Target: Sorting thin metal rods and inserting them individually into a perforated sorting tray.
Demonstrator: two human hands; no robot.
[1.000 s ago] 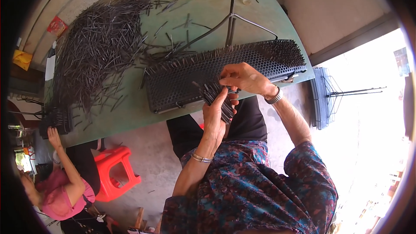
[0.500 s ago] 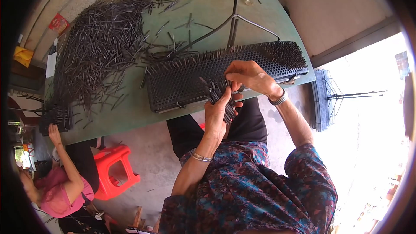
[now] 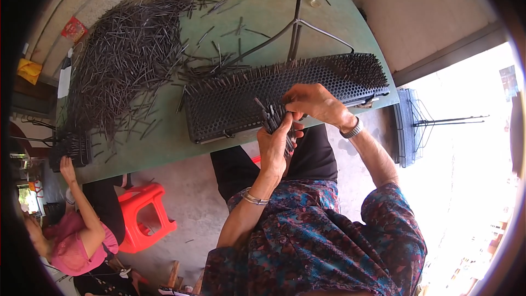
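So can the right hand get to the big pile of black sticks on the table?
Probably yes, with a long stretch: the right hand sits over the black perforated rack, and nothing blocks the pile of black sticks beyond it.

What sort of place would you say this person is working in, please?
Probably a small hand-assembly workshop: a green table heaped with dark thin rods, a black perforated rack being filled, and a co-worker nearby.
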